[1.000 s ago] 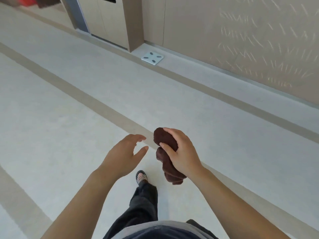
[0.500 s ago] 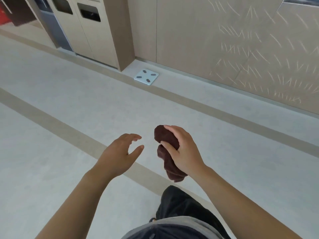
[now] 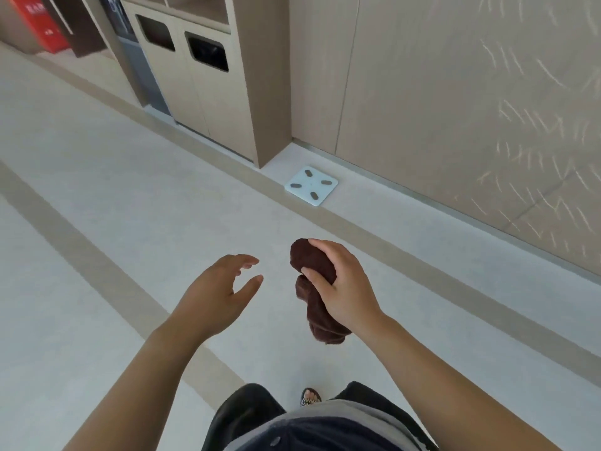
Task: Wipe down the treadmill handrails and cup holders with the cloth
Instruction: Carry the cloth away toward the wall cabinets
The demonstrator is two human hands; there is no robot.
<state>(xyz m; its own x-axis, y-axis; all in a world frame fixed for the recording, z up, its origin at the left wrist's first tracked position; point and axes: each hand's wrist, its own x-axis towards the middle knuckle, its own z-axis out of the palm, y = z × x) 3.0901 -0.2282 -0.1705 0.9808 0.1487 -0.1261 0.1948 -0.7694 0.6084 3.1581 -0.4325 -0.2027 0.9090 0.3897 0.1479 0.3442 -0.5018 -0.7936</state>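
Observation:
My right hand point(image 3: 344, 284) is closed around a bunched dark brown cloth point(image 3: 320, 315), which hangs out above and below the fist. My left hand point(image 3: 221, 288) floats to the left of it, palm turned inward, fingers spread and curled, holding nothing. A gap separates the two hands. Both are raised over a pale floor. No treadmill, handrail or cup holder is in view.
A white bathroom scale point(image 3: 311, 186) lies on the floor by the wall ahead. A beige cabinet with two bin openings point(image 3: 195, 70) stands at upper left, a red box point(image 3: 40, 24) beyond it. A tan wall panel point(image 3: 455, 109) runs along the right. My foot point(image 3: 310, 397) shows below.
The view has swung up and toward the cabinet, so the scale and bins appear closer. Both hands keep the same pose, the cloth still gripped in my right hand.

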